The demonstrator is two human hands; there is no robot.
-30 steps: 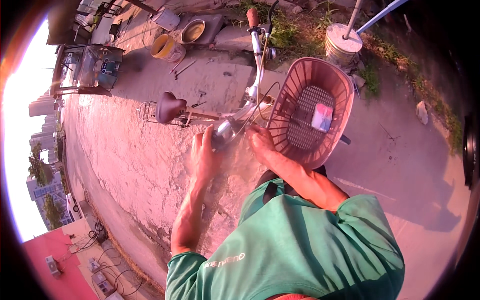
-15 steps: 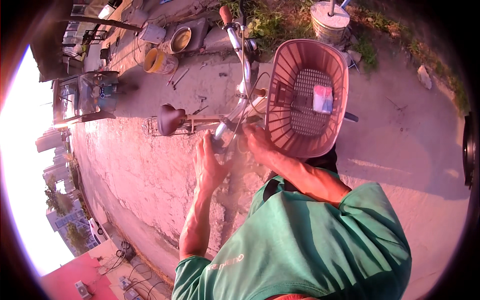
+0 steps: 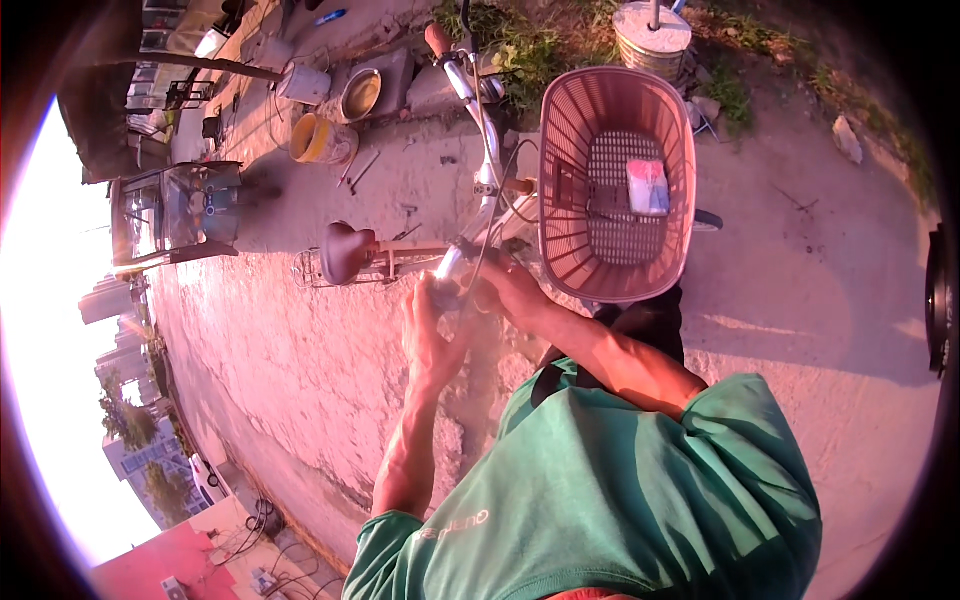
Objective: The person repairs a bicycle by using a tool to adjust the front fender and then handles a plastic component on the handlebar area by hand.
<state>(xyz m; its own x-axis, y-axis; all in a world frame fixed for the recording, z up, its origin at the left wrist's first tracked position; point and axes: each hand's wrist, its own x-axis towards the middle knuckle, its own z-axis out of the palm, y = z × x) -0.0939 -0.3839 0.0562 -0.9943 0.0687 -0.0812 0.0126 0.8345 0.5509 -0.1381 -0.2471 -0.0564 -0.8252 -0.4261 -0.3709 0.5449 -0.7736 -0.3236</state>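
Observation:
A silver bicycle handlebar (image 3: 488, 150) runs from a brown grip (image 3: 437, 40) at the far end down toward me. My left hand (image 3: 428, 335) has its fingers bent around the near end of the bar, beside a blurred grey fitting. From the other side my right hand (image 3: 508, 288) reaches in with curled fingers, close to the bar and a thin cable; what its fingertips grip is smeared and partly hidden. A brownish-pink plastic basket (image 3: 548, 210) on the bicycle's front holds a white and pink packet (image 3: 648, 188). The brown saddle (image 3: 347, 254) is left of the bar.
Farther off stand a yellowish bucket (image 3: 322, 140), a round basin (image 3: 361, 94) and a pale bucket with a pole (image 3: 652, 42). Loose tools (image 3: 362, 170) lie on the concrete. A three-wheeled vehicle (image 3: 190, 205) is at the left, and grass (image 3: 535, 55) grows along the far edge.
My left hand has gone from stretched fingers beside the bar to fingers bent around its near end. The right hand stays near the bar. The basket sits slightly higher in view.

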